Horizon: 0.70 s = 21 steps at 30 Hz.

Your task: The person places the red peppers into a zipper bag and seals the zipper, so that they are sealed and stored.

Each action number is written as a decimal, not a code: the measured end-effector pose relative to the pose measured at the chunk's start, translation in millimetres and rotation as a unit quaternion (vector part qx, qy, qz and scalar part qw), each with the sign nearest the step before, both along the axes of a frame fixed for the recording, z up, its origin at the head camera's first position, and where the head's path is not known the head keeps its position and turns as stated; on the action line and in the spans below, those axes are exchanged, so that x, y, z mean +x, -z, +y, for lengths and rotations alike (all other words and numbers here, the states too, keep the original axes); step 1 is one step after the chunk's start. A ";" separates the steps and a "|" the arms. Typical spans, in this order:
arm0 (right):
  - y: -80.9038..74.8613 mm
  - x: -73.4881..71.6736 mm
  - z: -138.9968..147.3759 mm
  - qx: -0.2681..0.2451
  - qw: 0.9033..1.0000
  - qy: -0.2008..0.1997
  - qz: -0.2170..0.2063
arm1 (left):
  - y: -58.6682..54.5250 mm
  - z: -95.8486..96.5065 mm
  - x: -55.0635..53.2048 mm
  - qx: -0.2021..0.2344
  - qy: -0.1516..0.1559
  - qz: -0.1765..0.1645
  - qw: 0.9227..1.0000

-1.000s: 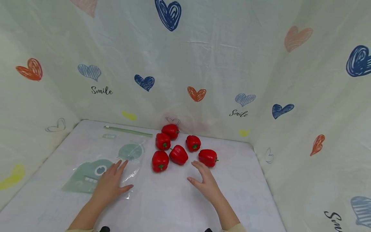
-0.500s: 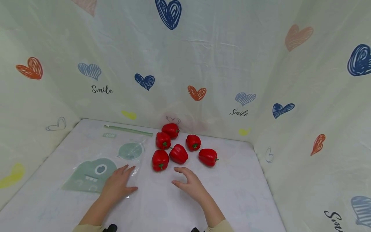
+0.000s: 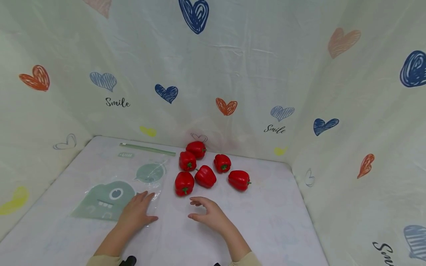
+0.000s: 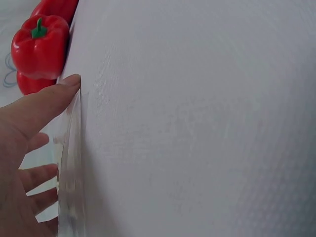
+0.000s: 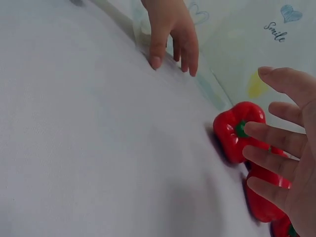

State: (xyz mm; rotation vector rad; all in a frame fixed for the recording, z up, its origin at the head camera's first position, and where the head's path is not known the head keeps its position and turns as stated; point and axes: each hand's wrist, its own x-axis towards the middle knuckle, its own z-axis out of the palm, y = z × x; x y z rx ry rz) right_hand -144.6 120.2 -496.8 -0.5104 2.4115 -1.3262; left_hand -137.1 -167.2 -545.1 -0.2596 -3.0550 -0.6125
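A clear zip bag [image 3: 100,208] with a green monster print lies flat at the left of the table in the head view. My left hand [image 3: 134,213] is over its right edge, fingers spread. In the left wrist view the thumb tip meets the bag's edge [image 4: 73,163]; I cannot tell how firmly it touches. My right hand [image 3: 209,216] hovers in front of several red bell peppers [image 3: 205,176], fingers bent loosely and apart from the thumb. Nothing is between them. In the right wrist view, a pepper [image 5: 232,133] shows beyond my right fingers.
A green strip [image 3: 146,148] runs along the bag's far end. The white table [image 3: 273,221] meets a heart-patterned curtain [image 3: 246,81] at the back and on both sides. One pepper [image 3: 239,180] lies on its side at the group's right.
My right hand has moved left and slightly nearer to me, away from the rightmost pepper. My left hand has shifted a little right and nearer. Bag and peppers stay put.
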 end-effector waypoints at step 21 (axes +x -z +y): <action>9.3 3.1 -15.8 -0.033 0.999 -0.001 -0.011 | -3.6 -29.7 17.2 0.008 0.059 0.037 0.998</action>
